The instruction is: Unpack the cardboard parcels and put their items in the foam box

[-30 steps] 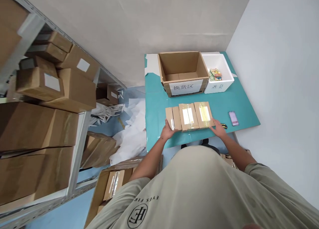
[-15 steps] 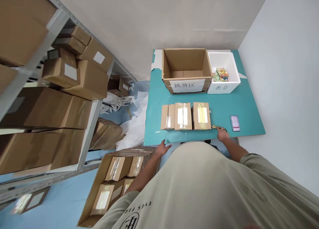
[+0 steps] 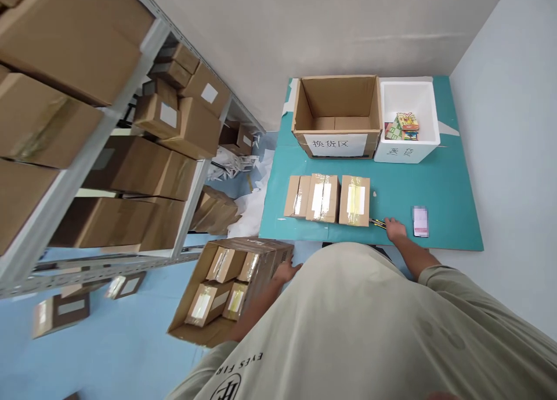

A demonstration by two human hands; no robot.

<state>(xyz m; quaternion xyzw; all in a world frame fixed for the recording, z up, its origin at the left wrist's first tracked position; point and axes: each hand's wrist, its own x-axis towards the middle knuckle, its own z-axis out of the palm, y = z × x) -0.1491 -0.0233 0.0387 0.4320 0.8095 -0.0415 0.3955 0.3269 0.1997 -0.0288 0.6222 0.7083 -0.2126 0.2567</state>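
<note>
Head view, live: left hand [image 3: 284, 272] down at the right wall of an open cardboard carton [image 3: 266, 272] on the near left, fingers [image 3: 289, 269] curled against the cardboard, firmness of hold impossible to tell. Right hand [image 3: 394, 229] empty and loosely curled at the near edge of the counter [image 3: 448, 214], just beside a slim yellow-and-black tool [image 3: 378, 222]. Taped parcels [image 3: 220, 265] packed inside the carton: light-looking, stiff, slick along the tape, best taken by their bare cardboard sides.
</note>
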